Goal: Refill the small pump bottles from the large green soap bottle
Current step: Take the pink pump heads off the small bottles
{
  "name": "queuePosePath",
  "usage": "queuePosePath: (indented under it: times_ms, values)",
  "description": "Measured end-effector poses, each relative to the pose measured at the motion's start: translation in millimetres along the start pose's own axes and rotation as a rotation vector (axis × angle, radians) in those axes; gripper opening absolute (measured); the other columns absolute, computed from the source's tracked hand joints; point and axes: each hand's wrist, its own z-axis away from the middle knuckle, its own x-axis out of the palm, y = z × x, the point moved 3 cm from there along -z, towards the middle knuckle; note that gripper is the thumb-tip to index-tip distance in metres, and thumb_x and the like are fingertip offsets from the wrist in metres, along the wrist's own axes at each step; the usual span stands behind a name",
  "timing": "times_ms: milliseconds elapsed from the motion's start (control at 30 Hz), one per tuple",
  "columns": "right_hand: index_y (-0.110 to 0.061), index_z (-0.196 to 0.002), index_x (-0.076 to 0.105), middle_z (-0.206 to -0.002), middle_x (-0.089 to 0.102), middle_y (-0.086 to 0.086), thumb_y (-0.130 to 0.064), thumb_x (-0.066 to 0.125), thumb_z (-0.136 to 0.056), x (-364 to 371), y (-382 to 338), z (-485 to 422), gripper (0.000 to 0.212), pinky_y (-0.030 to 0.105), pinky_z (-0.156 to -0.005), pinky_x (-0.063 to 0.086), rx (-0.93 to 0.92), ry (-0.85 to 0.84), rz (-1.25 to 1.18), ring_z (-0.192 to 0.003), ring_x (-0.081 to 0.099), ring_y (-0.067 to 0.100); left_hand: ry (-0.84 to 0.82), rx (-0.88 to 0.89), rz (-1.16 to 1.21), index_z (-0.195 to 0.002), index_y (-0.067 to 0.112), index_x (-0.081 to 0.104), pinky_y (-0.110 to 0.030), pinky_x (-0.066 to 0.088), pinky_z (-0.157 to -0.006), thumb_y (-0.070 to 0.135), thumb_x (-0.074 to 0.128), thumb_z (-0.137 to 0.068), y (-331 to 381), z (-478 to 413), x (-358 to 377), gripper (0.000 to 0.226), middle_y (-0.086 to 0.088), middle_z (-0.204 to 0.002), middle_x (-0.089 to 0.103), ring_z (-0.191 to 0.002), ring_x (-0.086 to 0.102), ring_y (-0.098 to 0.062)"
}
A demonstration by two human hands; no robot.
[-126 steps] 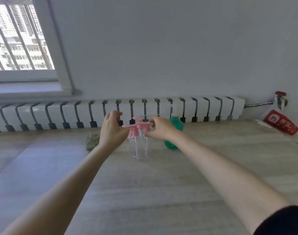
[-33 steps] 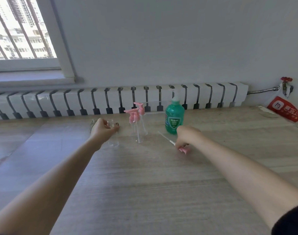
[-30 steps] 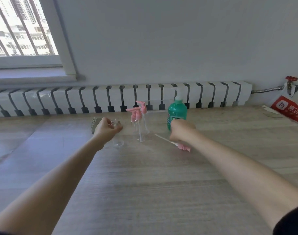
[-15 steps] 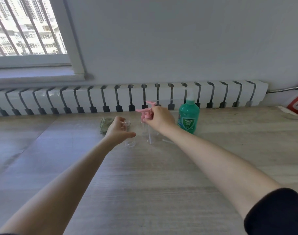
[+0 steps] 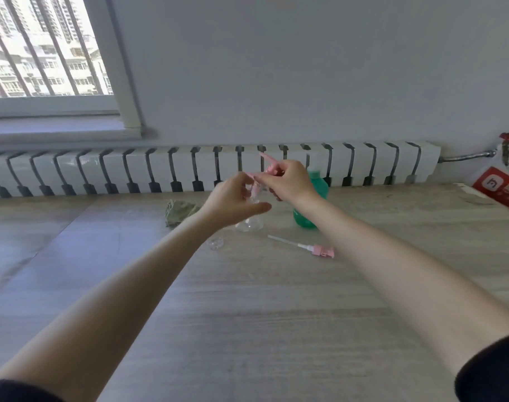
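From my feed, the crumpled cloth (image 5: 180, 211) lies leftmost on the desk (image 5: 276, 314). My left hand (image 5: 233, 201) steadies a clear pump bottle (image 5: 248, 224), fingers curled round it, while my right hand (image 5: 288, 184) pinches its pink pump head (image 5: 270, 166), probably to unscrew it. A removed pump (image 5: 302, 247) lies nearby; the green soap bottle (image 5: 311, 204) waits behind my wrist.

I see a table (image 5: 276, 329) of pale, matt wood grain. My left hand (image 5: 233, 204) closes on a clear, glossy plastic bottle (image 5: 248, 224); my right hand (image 5: 288, 184) pinches its smooth pink plastic pump (image 5: 269, 166). The green bottle (image 5: 317, 187) looks like shiny plastic. A loose pump (image 5: 302, 246) lying flat has a pink plastic head and white tube. The rag (image 5: 179, 211) is rough, crumpled cloth. The radiator (image 5: 189, 166) shows glossy white paint, its pipe (image 5: 468, 155) dull metal. The red pouch (image 5: 499, 187) looks slick.
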Motion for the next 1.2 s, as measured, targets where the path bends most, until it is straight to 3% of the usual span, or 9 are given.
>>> queuePosePath:
  times_ms: [100, 200, 367, 467, 600, 733, 833, 1067, 1200]
  values:
    - [0.005, -0.09, 0.068, -0.088, 0.067, -0.015, -0.037, 0.069, -0.083, -8.3, 6.2, 13.8, 0.042, 0.018, -0.052, 0.043, 0.109, -0.065, -0.143, -0.047, 0.052, -0.002, 0.031, -0.033, -0.061, -0.109, 0.014, 0.06, -0.024, 0.05, -0.078, 0.033, 0.079, -0.073, 0.3, -6.1, 14.8, 0.045, 0.002, -0.099, 0.066, -0.084, 0.06, -0.009]
    - [-0.006, -0.083, 0.071, -0.063, 0.065, -0.001, -0.045, 0.068, -0.082, -22.3, 18.4, 22.5, 0.039, 0.021, -0.051, 0.05, 0.272, -0.097, -0.094, -0.051, 0.059, 0.011, -0.019, -0.013, -0.143, -0.114, 0.014, 0.064, -0.026, 0.05, -0.083, 0.029, 0.081, -0.071, -2.7, -7.2, 21.6, 0.048, 0.002, -0.105, 0.067, -0.088, 0.059, -0.009]
    - [-0.001, -0.088, 0.071, -0.074, 0.072, 0.005, -0.028, 0.071, -0.083, -25.5, 31.9, 23.5, 0.027, 0.018, -0.061, 0.056, 0.303, -0.256, 0.04, -0.061, 0.068, 0.009, -0.131, 0.049, -0.24, -0.114, 0.016, 0.064, -0.034, 0.052, -0.086, 0.029, 0.078, -0.073, -4.7, -2.5, 33.6, 0.045, 0.003, -0.104, 0.067, -0.093, 0.061, -0.014]
    - [-0.007, -0.077, 0.072, -0.077, 0.072, 0.0, -0.024, 0.076, -0.078, -22.9, 33.4, 27.1, 0.017, 0.014, -0.062, 0.051, 0.161, -0.288, 0.157, -0.065, 0.067, 0.002, -0.222, 0.028, -0.246, -0.112, 0.017, 0.064, -0.029, 0.05, -0.084, 0.03, 0.077, -0.074, -9.5, -2.9, 37.3, 0.042, 0.004, -0.102, 0.065, -0.095, 0.06, -0.015]
    - [-0.009, -0.099, 0.069, -0.086, 0.065, -0.007, -0.017, 0.076, -0.077, -18.2, 21.6, 36.0, 0.024, 0.014, -0.068, 0.045, -0.07, -0.363, 0.268, -0.076, 0.059, 0.001, -0.291, -0.01, -0.209, -0.112, 0.017, 0.064, -0.026, 0.048, -0.084, 0.029, 0.078, -0.074, -13.3, -2.7, 41.8, 0.042, 0.003, -0.103, 0.064, -0.096, 0.058, -0.014]
    - [-0.01, -0.117, 0.059, -0.109, 0.066, 0.0, -0.055, 0.06, -0.082, -13.4, 21.7, 31.4, 0.057, 0.027, -0.089, 0.05, 0.011, -0.523, 0.341, -0.096, 0.062, 0.011, -0.323, 0.01, -0.306, -0.11, 0.017, 0.063, -0.032, 0.051, -0.087, 0.027, 0.079, -0.073, -11.9, -4.8, 44.7, 0.042, 0.004, -0.101, 0.063, -0.094, 0.058, -0.015]
    - [-0.009, -0.085, 0.066, -0.076, 0.072, 0.002, -0.062, 0.032, -0.093, -17.4, 33.0, 23.2, 0.063, 0.028, -0.08, 0.049, 0.22, -0.579, 0.472, -0.068, 0.063, 0.009, -0.294, 0.044, -0.312, -0.11, 0.019, 0.062, -0.032, 0.052, -0.086, 0.025, 0.081, -0.071, -9.0, -3.2, 44.9, 0.044, 0.005, -0.102, 0.064, -0.093, 0.058, -0.013]
    - [-0.018, -0.096, 0.06, -0.094, 0.063, -0.004, -0.03, 0.069, -0.083, -17.3, 46.2, 33.9, 0.019, 0.023, -0.071, 0.05, 0.096, -0.633, 0.451, -0.085, 0.06, 0.012, -0.4, -0.009, -0.25, -0.11, 0.019, 0.063, -0.031, 0.052, -0.089, 0.025, 0.081, -0.07, -10.4, -3.3, 50.9, 0.044, 0.003, -0.106, 0.066, -0.096, 0.061, -0.011]
    - [-0.021, -0.11, 0.058, -0.099, 0.06, -0.005, -0.035, 0.07, -0.081, -18.1, 46.4, 35.9, 0.034, 0.023, -0.075, 0.05, -0.037, -0.561, 0.468, -0.089, 0.058, 0.012, -0.513, -0.056, -0.178, -0.116, 0.011, 0.062, -0.027, 0.049, -0.092, 0.024, 0.078, -0.075, -9.3, -2.8, 52.6, 0.046, -0.001, -0.111, 0.065, -0.095, 0.06, -0.012]
